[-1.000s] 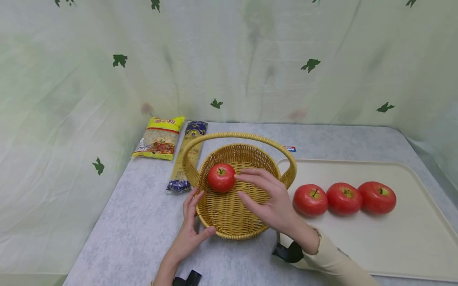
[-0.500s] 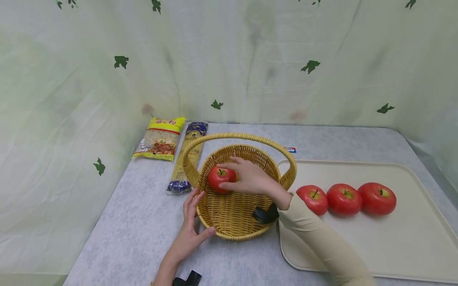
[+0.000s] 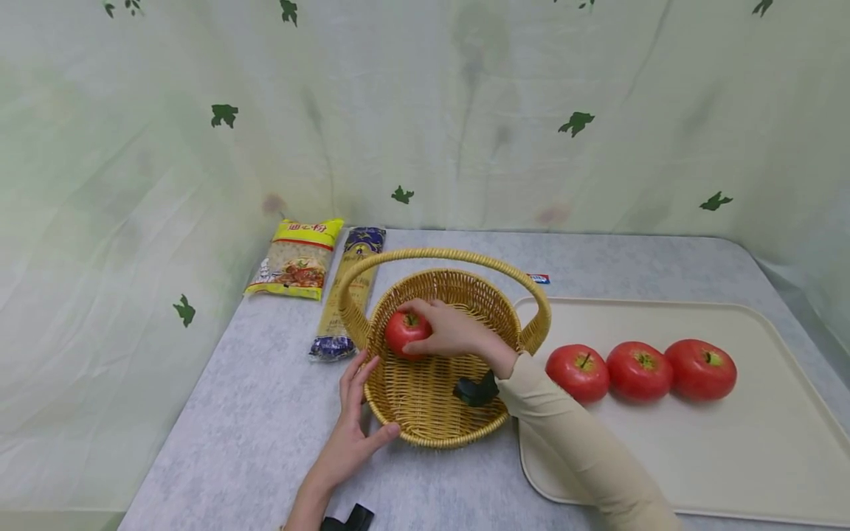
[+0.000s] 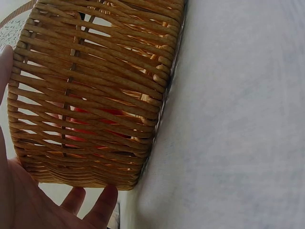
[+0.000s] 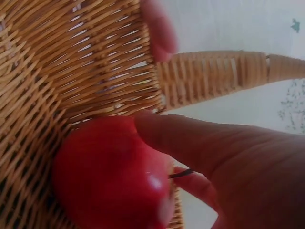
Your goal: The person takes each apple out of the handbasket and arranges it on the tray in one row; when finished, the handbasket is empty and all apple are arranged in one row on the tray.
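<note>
In the head view, a red apple [image 3: 401, 335] sits inside the left part of a round wicker basket [image 3: 421, 405] with a tall arched handle. My right hand [image 3: 458, 330] reaches into the basket and holds this apple, thumb on the near side and fingers over the far side. The right wrist view shows the thumb [image 5: 176, 138] against the apple's red skin, beside its dark stem. My left hand [image 3: 352, 439] rests against the basket's outer left side with fingers spread and thumb at the front rim. Through the weave in the left wrist view, the apple [image 4: 95, 126] shows red.
Three more red apples [image 3: 640, 371] stand in a row on a cream tray [image 3: 730, 457] at the right. A yellow bag of pasta [image 3: 295, 258] and a long spaghetti packet [image 3: 332, 324] lie behind the basket's left side. A small red-and-blue packet [image 3: 539, 278] lies at the back.
My right hand has moved left and down in the basket, from beside the apple to a hold around it. The left hand and the basket have stayed in place.
</note>
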Demonstrator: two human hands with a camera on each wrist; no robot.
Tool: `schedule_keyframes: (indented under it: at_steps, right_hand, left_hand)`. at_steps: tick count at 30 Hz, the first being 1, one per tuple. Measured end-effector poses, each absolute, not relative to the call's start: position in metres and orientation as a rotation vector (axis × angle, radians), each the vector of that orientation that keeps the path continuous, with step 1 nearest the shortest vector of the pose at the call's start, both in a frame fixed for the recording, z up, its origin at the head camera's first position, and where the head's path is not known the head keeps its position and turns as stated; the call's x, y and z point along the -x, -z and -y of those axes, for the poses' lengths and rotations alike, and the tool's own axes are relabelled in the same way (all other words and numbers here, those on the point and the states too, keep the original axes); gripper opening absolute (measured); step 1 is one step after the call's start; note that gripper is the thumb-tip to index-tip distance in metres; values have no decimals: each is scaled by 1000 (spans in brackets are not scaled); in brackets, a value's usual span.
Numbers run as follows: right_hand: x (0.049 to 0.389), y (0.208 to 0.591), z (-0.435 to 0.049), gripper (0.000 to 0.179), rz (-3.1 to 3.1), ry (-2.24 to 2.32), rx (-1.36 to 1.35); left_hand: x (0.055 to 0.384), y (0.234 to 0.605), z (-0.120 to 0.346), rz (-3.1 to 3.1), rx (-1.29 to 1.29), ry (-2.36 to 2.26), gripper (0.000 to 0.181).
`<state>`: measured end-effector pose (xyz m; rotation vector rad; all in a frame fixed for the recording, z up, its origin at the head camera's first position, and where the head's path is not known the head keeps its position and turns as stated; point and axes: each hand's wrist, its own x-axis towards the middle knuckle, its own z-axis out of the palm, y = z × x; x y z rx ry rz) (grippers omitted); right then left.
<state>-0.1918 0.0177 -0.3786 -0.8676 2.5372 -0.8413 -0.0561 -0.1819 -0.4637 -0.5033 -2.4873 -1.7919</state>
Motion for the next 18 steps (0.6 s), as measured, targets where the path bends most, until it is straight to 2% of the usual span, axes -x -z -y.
schedule_keyframes:
  at_steps: [13,18]
  right_hand:
    - [192,385,-16,63,-2501,907,839]
    - [188,383,-21,63,-2473,904,864]
  left_hand:
    - [55,462,182,2469,508,1785,92]
    - [49,439,174,2460,495,1807,89]
